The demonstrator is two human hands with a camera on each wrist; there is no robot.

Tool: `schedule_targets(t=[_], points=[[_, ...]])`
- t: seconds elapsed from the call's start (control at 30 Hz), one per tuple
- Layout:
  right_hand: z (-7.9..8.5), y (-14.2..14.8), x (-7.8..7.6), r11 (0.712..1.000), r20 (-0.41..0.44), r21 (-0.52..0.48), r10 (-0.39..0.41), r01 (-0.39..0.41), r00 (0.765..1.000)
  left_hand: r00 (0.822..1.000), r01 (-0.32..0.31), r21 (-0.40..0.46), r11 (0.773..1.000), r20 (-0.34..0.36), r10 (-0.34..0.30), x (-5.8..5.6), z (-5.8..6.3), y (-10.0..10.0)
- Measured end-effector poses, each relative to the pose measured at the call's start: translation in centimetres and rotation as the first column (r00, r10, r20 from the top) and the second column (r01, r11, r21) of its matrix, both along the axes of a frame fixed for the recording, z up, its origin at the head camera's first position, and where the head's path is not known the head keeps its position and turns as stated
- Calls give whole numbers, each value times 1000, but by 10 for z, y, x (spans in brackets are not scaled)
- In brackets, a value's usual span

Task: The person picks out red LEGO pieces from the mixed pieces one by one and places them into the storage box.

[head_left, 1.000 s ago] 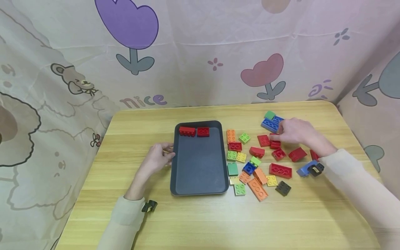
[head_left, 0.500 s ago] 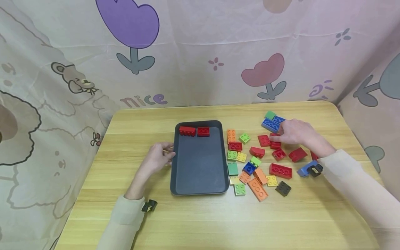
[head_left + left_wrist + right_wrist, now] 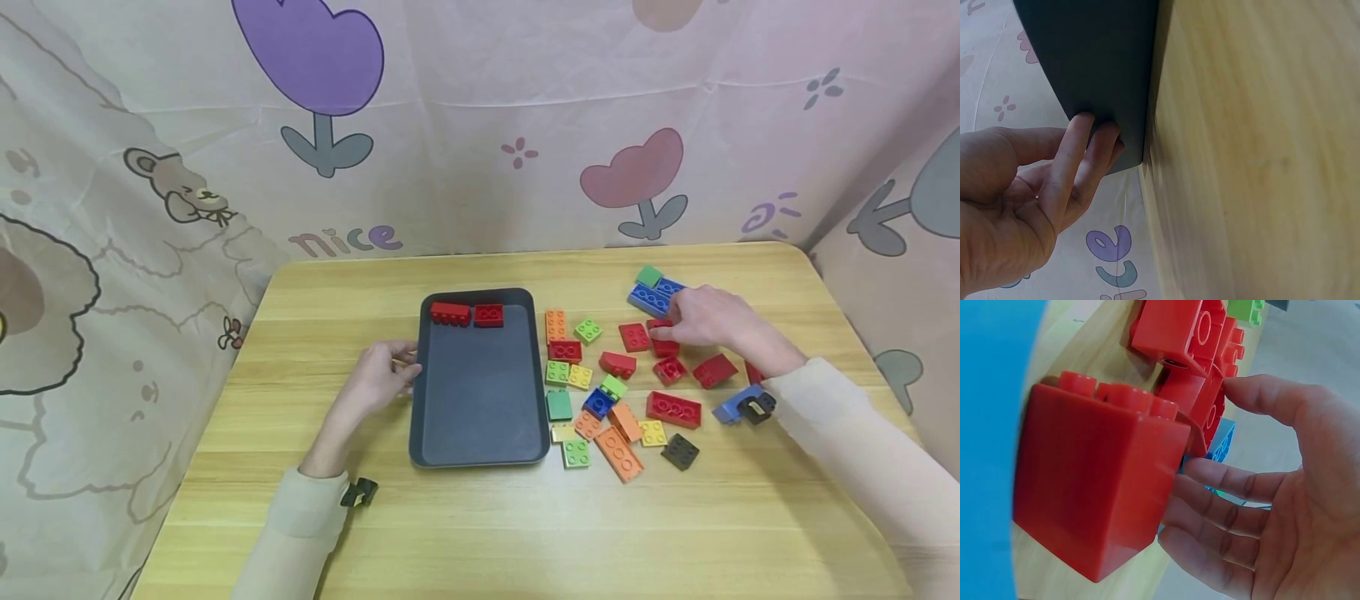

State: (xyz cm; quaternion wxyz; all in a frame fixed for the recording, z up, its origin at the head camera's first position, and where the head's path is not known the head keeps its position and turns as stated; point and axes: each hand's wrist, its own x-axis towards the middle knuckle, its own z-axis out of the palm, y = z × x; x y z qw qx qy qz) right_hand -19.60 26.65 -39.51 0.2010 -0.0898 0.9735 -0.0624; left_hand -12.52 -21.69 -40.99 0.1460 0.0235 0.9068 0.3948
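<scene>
My left hand (image 3: 375, 379) is at the left side of the dark grey tray (image 3: 483, 400). In the left wrist view its extended fingertips touch the tray's outer wall (image 3: 1100, 62). Two red bricks, one (image 3: 450, 314) on its side and one (image 3: 489, 316) with its hollow side up, lie along the tray's far end. At the right of the table, my right hand (image 3: 708, 315) pinches a red brick (image 3: 664, 347) between thumb and index finger. In the right wrist view the thumb tip meets this brick (image 3: 1188, 394) above, while the other fingers curve below.
Loose bricks are scattered right of the tray: red (image 3: 673, 409), orange (image 3: 618, 455), light green (image 3: 576, 454), yellow (image 3: 653, 433) and black (image 3: 680, 452). Blue bricks (image 3: 649, 298) and a green one (image 3: 648, 277) lie beyond the right hand. A printed cloth (image 3: 480, 183) hangs behind the table.
The red brick at my right fingertips has turned and now shows as one longer shape. My right hand has barely shifted; the left hand and tray stay put.
</scene>
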Motion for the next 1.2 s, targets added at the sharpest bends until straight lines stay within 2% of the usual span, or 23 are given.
schedule_targets(t=[0.47, 0.8, 1.2], points=[[-3, -1, -1, 999, 3, -52, 10, -10, 1000, 1000, -7, 10, 1000, 6, 7, 0, -2, 0], [-7, 1, -2, 994, 24, -107, -10, 12, 1000, 999, -18, 16, 1000, 27, 17, -1, -2, 0], [-9, 3, -3, 991, 13, -136, 12, -10, 1000, 1000, -3, 2, 1000, 7, 3, -1, -2, 0]])
